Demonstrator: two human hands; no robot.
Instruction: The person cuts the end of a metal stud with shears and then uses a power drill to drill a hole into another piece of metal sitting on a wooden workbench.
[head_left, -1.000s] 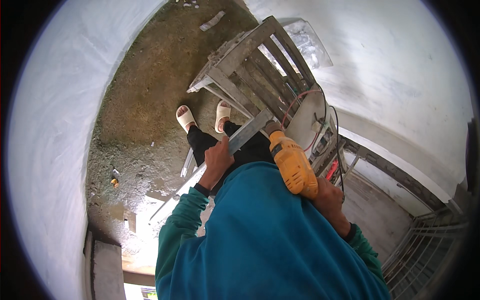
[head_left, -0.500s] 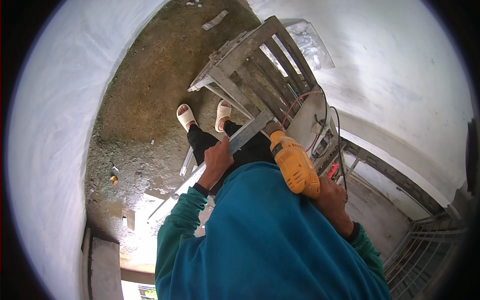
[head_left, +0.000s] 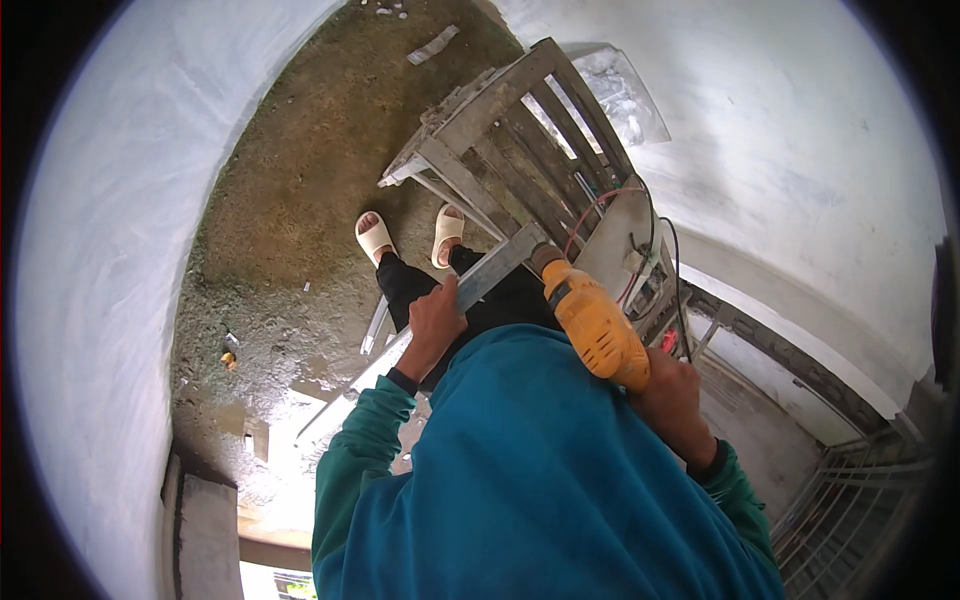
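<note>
My left hand (head_left: 435, 325) is closed around a long silver metal bar (head_left: 492, 262), which runs diagonally from the lower left up toward a worn wooden chair (head_left: 500, 130). My right hand (head_left: 668, 395) grips the handle of an orange power drill (head_left: 590, 322). The drill's dark chuck (head_left: 548, 258) sits at the bar's upper end; whether a bit is in contact there I cannot make out. Beside the drill, a pale board (head_left: 610, 225) on the chair carries cords and small items too cluttered to name.
My sandalled feet (head_left: 374, 236) stand on a rough, damp concrete floor (head_left: 270, 150) with scattered scraps. White walls (head_left: 110, 300) rise on both sides. A clear plastic sheet (head_left: 630, 95) is behind the chair; a metal grille (head_left: 860, 480) is at the lower right, a low concrete block (head_left: 208, 540) at the lower left.
The rear of the drill and my right hand have shifted slightly to the right. My left hand keeps its hold on the bar with little visible movement.
</note>
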